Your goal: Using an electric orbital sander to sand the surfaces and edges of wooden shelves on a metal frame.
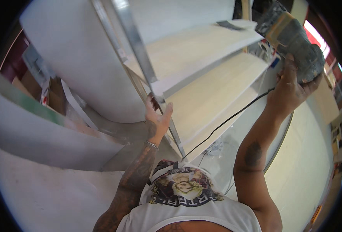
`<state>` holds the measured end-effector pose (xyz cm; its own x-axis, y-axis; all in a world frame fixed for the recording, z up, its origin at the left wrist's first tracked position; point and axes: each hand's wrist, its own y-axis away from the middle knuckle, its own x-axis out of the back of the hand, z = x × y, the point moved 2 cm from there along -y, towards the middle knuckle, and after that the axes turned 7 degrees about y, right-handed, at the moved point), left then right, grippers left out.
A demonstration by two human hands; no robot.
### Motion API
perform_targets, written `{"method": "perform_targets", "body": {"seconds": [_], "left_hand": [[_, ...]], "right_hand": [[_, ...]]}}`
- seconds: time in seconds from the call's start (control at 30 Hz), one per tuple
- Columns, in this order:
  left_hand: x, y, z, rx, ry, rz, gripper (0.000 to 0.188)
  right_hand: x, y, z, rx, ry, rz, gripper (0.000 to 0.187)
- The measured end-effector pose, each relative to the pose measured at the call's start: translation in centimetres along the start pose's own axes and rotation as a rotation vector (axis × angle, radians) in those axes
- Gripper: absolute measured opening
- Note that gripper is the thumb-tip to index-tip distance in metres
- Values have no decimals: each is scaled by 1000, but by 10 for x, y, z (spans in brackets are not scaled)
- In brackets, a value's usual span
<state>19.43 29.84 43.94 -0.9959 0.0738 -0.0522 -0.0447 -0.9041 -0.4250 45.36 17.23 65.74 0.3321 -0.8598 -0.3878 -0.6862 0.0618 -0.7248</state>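
Note:
My right hand (pixel 289 87) is raised at the upper right, its fingers wrapped round the dusty dark grey body of a corded power sander (pixel 298 48). A black cord (pixel 233 116) runs from near that hand down towards my waist. In the middle, my left hand (pixel 158 120) grips the metal-edged upright (pixel 135 42) of a pale shelf unit, thumb on the near side and fingers partly hidden behind it. The unit's upper shelf (pixel 194 48) and lower shelf (pixel 213 91) are light, wood-coloured boards with whitish front edges.
A dark grey flat piece (pixel 229 25) lies at the far end of the upper shelf. Large curved white panels (pixel 78 58) stand at the left, one with a greenish edge (pixel 43 110). A pale curved panel (pixel 304 154) is at the right, near cardboard (pixel 322 102).

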Motion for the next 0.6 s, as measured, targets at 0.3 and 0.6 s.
{"method": "perform_targets", "body": {"seconds": [0.3, 0.6], "left_hand": [[-18, -14, 13, -65, -623, 166, 30], [-16, 9, 5, -35, -418, 9, 48]], "right_hand": [[101, 70, 91, -601, 31, -4, 86], [178, 147, 160, -1037, 343, -48, 90]]}}
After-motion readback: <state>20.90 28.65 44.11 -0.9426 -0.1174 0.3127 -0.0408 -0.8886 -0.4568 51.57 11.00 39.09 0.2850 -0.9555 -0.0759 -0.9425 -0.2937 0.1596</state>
